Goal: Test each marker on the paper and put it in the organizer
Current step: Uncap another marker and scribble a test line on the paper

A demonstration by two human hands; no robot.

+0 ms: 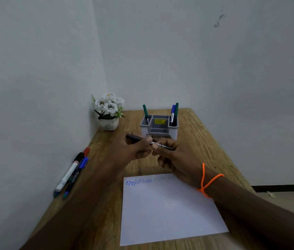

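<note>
A thin black marker (135, 138) lies across both hands above the table, just in front of the grey organizer (158, 131). My left hand (133, 148) grips its dark cap end and my right hand (174, 157) grips its barrel end. The white paper (167, 210) lies below my hands, with blue zigzag scribbles (139, 182) along its top edge. The organizer holds a green marker (145, 110) at its left and blue and green markers (174, 112) at its right. Several more markers (74, 172) lie at the table's left edge by the wall.
A small white pot of white flowers (109, 110) stands in the far left corner of the wooden table (205, 145). Walls close the table in on the left and behind. An orange cord (208, 183) is tied round my right wrist.
</note>
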